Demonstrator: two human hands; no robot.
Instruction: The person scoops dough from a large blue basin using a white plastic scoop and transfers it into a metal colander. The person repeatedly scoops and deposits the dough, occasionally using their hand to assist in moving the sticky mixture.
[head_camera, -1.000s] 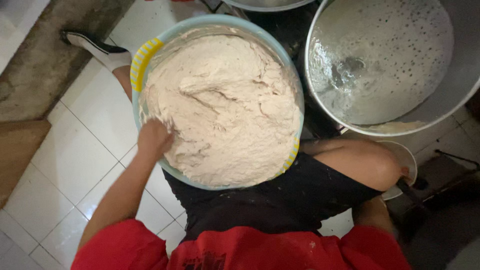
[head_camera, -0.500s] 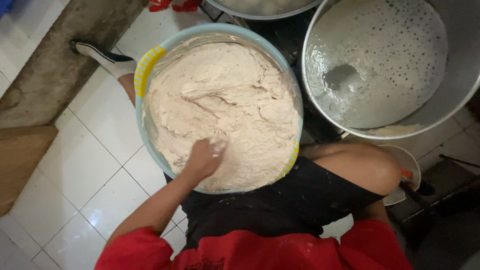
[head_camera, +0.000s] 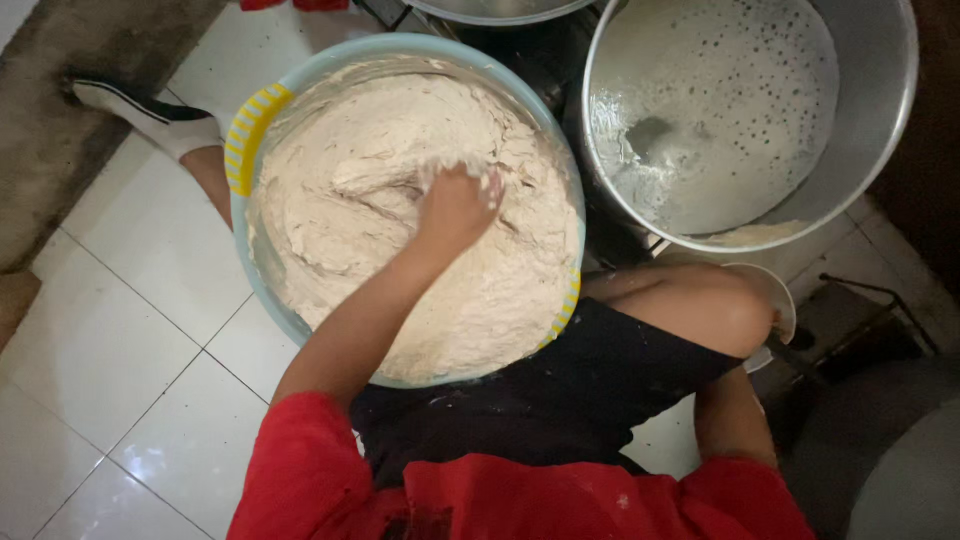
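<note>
One hand in view: left hand sunk in dough at bowl centre, fingers curled into mass, pointing away from body; right hand unseen

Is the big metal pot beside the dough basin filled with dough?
No: the metal pot holds only wet residue, while the dough fills the basin.

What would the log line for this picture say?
left hand: pressed into dough | basin: on tiled floor | right hand: out of view
</note>
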